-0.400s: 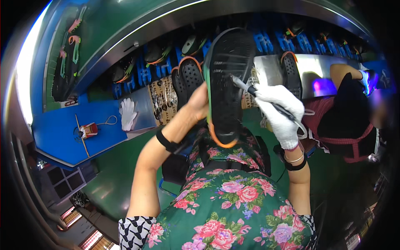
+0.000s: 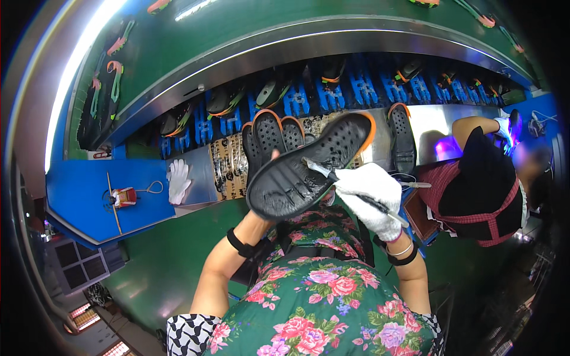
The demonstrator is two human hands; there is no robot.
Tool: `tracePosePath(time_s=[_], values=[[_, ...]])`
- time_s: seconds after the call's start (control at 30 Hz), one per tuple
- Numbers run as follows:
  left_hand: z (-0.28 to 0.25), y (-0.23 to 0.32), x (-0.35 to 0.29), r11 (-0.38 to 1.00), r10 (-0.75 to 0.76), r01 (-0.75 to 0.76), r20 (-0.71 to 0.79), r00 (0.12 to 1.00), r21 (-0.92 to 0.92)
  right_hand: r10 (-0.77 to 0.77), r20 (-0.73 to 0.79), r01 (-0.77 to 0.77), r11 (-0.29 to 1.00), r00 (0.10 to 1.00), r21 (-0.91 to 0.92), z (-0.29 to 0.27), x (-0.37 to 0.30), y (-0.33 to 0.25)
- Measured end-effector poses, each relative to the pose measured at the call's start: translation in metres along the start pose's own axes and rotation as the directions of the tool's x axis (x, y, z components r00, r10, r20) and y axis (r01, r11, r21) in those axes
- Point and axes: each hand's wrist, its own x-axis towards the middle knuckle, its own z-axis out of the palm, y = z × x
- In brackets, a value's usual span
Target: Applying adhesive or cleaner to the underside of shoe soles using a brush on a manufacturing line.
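Note:
A black shoe sole (image 2: 279, 187) with an orange-edged end and rows of small holes lies slanted in front of my chest, its orange end pointing up and right. My left hand (image 2: 259, 222) grips it from below at the near left end; most of the fingers are hidden behind it. In a white knit glove, my right hand (image 2: 369, 200) is closed around a slim dark-handled brush (image 2: 323, 171). The brush's pale tip touches the sole's upper face around the middle. Glossy wet-looking streaks show on the near half.
More black soles (image 2: 268, 133) stand on the bench behind, another sole (image 2: 403, 139) to the right. Blue racks (image 2: 363, 89) holding shoe parts line the back, below a metal-edged green conveyor (image 2: 249, 32). A white glove (image 2: 178, 181) lies left. A co-worker (image 2: 475, 196) sits at right.
The sole has swung round and come lower, its orange end moving from near my body to the far right. Both hands moved with it; the brush stays against the sole.

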Motion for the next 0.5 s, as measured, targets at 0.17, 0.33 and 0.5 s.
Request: tracePosePath(time_s=[0.17,0.33,0.5], values=[[-0.018,0.001,0.000,0.937,0.018,-0.022,0.014,1.000,0.350,-0.025,-0.117,0.022,1.000,0.993,-0.019,0.002,0.006,-0.012],[-0.008,-0.026,0.029,0.779,0.113,-0.124,0.057,0.992,0.615,-0.074,-0.146,0.059,0.993,0.987,-0.103,-0.003,0.020,-0.013],[0.004,-0.036,0.028,0.654,0.157,-0.047,-0.075,0.985,0.755,-0.131,-0.122,0.117,0.987,0.984,-0.114,-0.011,0.036,-0.016]])
